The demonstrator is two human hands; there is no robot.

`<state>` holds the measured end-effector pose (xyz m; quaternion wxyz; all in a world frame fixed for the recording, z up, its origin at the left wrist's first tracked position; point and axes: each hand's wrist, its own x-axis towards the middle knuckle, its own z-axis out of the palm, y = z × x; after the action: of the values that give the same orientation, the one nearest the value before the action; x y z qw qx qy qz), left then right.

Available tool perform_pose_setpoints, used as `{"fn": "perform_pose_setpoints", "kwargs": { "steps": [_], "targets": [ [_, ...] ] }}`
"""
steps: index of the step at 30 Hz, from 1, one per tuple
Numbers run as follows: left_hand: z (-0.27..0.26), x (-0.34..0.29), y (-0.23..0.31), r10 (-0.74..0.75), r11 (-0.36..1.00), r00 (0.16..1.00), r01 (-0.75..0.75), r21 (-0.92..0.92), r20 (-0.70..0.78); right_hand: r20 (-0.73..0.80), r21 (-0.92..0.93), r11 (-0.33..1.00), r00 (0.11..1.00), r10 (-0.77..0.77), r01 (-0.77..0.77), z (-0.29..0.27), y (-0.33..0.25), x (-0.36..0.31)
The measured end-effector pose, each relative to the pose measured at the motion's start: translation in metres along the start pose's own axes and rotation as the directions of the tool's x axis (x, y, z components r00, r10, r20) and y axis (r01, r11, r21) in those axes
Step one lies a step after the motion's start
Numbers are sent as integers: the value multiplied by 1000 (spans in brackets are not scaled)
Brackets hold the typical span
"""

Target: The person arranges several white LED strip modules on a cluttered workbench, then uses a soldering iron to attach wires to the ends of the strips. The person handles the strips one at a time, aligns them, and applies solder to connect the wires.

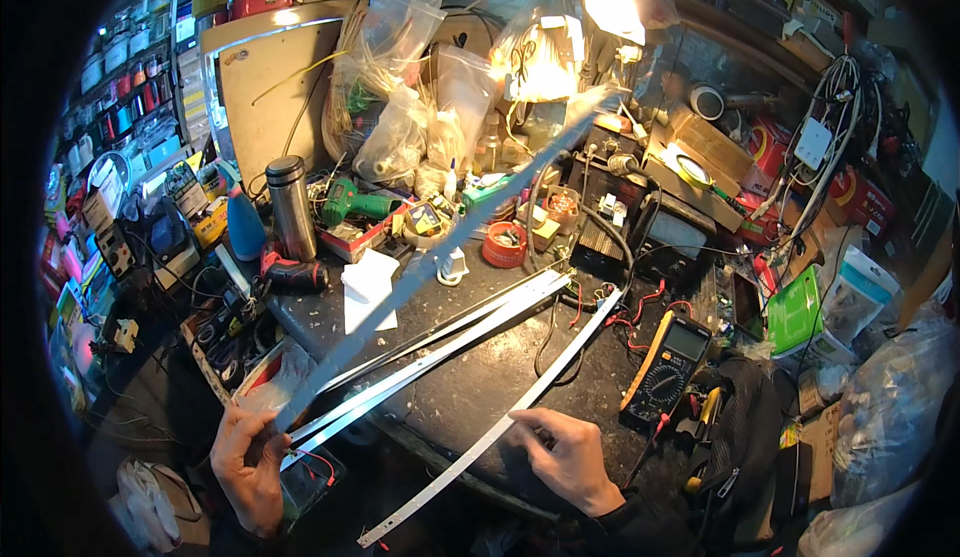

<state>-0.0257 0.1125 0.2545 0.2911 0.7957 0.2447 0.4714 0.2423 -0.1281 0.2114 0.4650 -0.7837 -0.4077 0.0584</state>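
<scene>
1. The left hand [248,462] is closed around the near end of a long, flat, pale grey metal strip [440,257], gripping it at the lower left of the view.
2. That strip's long axis runs diagonally from the left hand up and to the right, its far end pointing toward the bright lamp [612,7] at the back of the bench; it is raised off the surface and passes over the other items.
3. The right hand [568,454] rests with fingers bent on a narrow white flexible strip [500,427], pressing it to the dark round worktable [470,387]; whether it pinches the strip cannot be told.
4. The white strip lies on the table, its long axis also diagonal: the near end hangs past the table's front edge at the lower centre, the far end points up-right toward red and black wires [630,312].
5. Between the two, a pair of further pale strips [440,352] lies flat on the table on roughly the same diagonal.
6. A yellow-and-black multimeter [665,369] sits just right of the right hand.
7. A steel flask [291,207] stands upright at the back left, near a green cordless drill [352,202].
</scene>
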Motion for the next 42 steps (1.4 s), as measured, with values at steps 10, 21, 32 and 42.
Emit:
{"fn": "perform_pose_setpoints", "kwargs": {
  "steps": [10, 21, 32, 42],
  "targets": [
    [3, -61, 15, -209, 972, 873, 237, -8, 440, 151, 808, 548, 975, 160, -215, -14, 8, 7],
    [-3, -66, -7, -273, 956, 791, 287, 61, 547, 147, 802, 514, 934, 325, -305, -12, 14, 9],
    [-25, -71, -21, -275, 935, 809, 351, -53, 519, 20, 740, 600, 901, 432, -304, -9, 32, 12],
    [-23, -75, -23, -286, 913, 840, 385, -135, 461, -1, 735, 606, 893, 450, -304, -6, 25, 14]
  ]
}}
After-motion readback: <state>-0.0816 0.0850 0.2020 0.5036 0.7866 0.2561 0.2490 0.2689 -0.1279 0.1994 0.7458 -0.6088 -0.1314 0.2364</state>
